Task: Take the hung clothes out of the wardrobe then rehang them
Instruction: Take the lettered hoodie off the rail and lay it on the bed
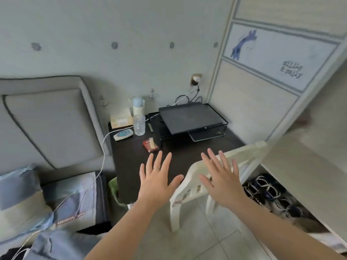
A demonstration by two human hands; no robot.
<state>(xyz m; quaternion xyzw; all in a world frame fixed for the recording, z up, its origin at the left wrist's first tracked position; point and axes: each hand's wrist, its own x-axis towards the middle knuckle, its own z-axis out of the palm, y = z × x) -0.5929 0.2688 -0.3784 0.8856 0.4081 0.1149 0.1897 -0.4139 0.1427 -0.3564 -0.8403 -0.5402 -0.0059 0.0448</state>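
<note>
Pale wallpaper, a dark desk [180, 149] in the corner, and we're looking down at two hands held out over it. Left hand [155, 182] is spread flat, fingers wide, nothing in it. Right hand [223, 182] is just the same, splayed and bare, hovering over the back of a white plastic chair [242, 152].

So where are the hung clothes? Not in shot at all. Best guess is they're behind the panelled wardrobe door [262, 102] up on the right, well apart from both palms, and the far right edge is too blurred to say whether it stands open.

Now the hazards. That chair sits right between the hands and the wardrobe, so a reach to the right could clip its back or drag it. A clear bottle [139, 124] stands on the desk ahead of the left hand, and a white cable [103, 147] trails off the desk edge; one careless sweep topples or snags them. Shoes [268, 190] are lined up low on the right, a likely trip point.
</note>
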